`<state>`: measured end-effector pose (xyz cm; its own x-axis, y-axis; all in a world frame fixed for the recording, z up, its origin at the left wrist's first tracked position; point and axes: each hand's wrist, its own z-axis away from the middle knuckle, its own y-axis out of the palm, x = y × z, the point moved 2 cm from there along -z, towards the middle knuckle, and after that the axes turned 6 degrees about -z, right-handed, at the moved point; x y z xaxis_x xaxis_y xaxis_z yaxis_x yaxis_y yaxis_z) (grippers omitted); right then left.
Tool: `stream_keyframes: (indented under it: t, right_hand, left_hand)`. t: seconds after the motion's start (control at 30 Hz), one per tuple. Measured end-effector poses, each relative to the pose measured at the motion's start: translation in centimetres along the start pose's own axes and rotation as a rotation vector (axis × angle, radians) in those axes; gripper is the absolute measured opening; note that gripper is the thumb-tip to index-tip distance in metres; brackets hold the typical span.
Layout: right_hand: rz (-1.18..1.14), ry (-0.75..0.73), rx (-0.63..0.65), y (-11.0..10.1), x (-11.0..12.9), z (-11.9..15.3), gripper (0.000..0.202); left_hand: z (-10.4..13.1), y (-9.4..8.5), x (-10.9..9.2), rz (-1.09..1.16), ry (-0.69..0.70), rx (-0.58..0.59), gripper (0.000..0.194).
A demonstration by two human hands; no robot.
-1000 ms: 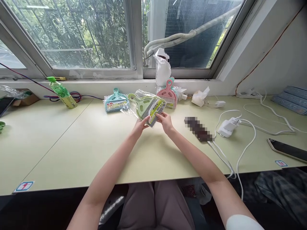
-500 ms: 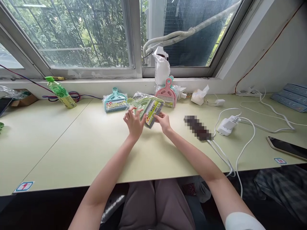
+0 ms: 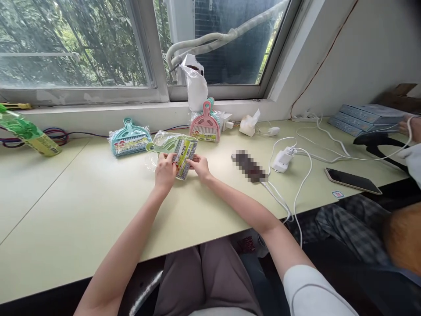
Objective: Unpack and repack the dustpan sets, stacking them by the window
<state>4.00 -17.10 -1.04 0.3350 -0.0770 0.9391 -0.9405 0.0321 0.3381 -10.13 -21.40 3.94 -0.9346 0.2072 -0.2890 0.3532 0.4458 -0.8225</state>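
Observation:
A green mini dustpan and brush set (image 3: 179, 151), in clear plastic with a yellow label, is held tilted above the table. My left hand (image 3: 165, 171) is closed on its lower left side, near the handle. At the right edge, the fingers of my right hand (image 3: 199, 166) pinch the set by the label. Behind it to the left lies a teal dustpan and brush set (image 3: 130, 139) in plastic wrap. A pink dustpan and brush set (image 3: 205, 125) leans upright near the window sill, with teal ones behind it.
To the right are a blurred-out dark object (image 3: 249, 166), a white charger (image 3: 283, 159) with cables and a phone (image 3: 353, 181). Blue boxes (image 3: 365, 118) are stacked farther back. At the right edge another person's hand (image 3: 411, 126) shows. A green bottle (image 3: 29, 131) lies tilted at left.
The view has turned to the right, bringing another person into sight. My left fingers, spread before, have closed on the green set, which is now more upright with its label facing me.

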Motion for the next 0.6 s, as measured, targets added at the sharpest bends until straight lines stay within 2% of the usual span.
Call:
stream_keyframes:
  t: [0.13, 0.27, 0.47, 0.6]
  right_hand:
    - [-0.001, 0.015, -0.020, -0.1, -0.1, -0.1, 0.012]
    - [-0.002, 0.055, -0.042, -0.2, -0.6, -0.2, 0.013]
    - [0.013, 0.049, -0.020, -0.1, -1.0, -0.4, 0.012]
    - [0.003, 0.067, -0.031, -0.1, -0.9, -0.4, 0.010]
  left_hand:
    - [0.0, 0.6, 0.1, -0.017, 0.038, 0.034, 0.040]
    - [-0.2, 0.8, 0.3, -0.038, 0.048, 0.092, 0.036]
    - [-0.4, 0.0, 0.6, -0.076, 0.011, 0.033, 0.026]
    - [-0.3, -0.3, 0.1, -0.129, 0.029, 0.013, 0.029]
